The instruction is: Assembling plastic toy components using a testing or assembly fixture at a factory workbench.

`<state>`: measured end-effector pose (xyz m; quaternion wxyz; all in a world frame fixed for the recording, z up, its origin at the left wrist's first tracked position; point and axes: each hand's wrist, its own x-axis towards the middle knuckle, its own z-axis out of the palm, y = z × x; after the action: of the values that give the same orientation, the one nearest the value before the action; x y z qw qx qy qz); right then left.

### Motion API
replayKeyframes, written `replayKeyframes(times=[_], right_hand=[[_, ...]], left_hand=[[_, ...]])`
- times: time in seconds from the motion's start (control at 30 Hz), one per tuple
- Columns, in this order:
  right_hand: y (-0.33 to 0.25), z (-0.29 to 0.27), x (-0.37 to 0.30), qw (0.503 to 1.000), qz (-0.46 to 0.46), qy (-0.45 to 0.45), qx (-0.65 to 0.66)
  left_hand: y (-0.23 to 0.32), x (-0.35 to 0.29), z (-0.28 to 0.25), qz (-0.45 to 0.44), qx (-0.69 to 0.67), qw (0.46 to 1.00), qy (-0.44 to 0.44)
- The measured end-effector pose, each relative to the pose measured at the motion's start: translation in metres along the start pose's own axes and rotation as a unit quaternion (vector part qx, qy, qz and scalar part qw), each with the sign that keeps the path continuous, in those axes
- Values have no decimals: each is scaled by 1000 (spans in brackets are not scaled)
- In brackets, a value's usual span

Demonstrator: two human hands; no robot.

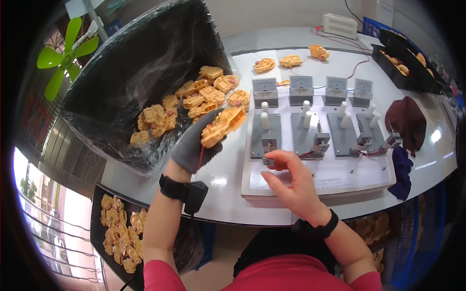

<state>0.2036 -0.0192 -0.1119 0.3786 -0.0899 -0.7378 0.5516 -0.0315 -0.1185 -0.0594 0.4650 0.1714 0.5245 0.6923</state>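
My left hand (195,145), in a grey glove, is closed round a tan molded plastic part (222,127) with a thin red wire hanging from it. This part is held up in front of the leftmost station of a test fixture (320,182). Bare, my right hand (296,186) has its curled index finger touching the grey clamp (268,145) of that station, while its thumb is spread apart below. Paired white posts (264,120) stand behind the clamp. Several small meters (265,91) line the fixture's back.
A black-lined bin (136,63) with tan parts stands at the left. More parts fill a tray (97,228) below. Three parts (290,60) lie behind the meters. A black crate (407,80), a white power box (340,25) and dark cloths (407,123) are on the right.
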Motion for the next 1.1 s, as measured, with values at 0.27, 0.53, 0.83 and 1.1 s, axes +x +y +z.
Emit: replayKeyframes(times=[0.27,0.53,0.83,1.1], right_hand=[[1,0,-1,1000,3,-1,-2],[3,-2,0,999,-41,2,-19],[2,0,-5,991,-57,80,-86],[13,8,-2,955,-76,-49,-282]], left_hand=[[5,66,66,401,631,661,62],[-9,58,83,402,772,470,-145],[3,44,21,140,383,913,-1],[-29,66,-70,99,794,582,143]])
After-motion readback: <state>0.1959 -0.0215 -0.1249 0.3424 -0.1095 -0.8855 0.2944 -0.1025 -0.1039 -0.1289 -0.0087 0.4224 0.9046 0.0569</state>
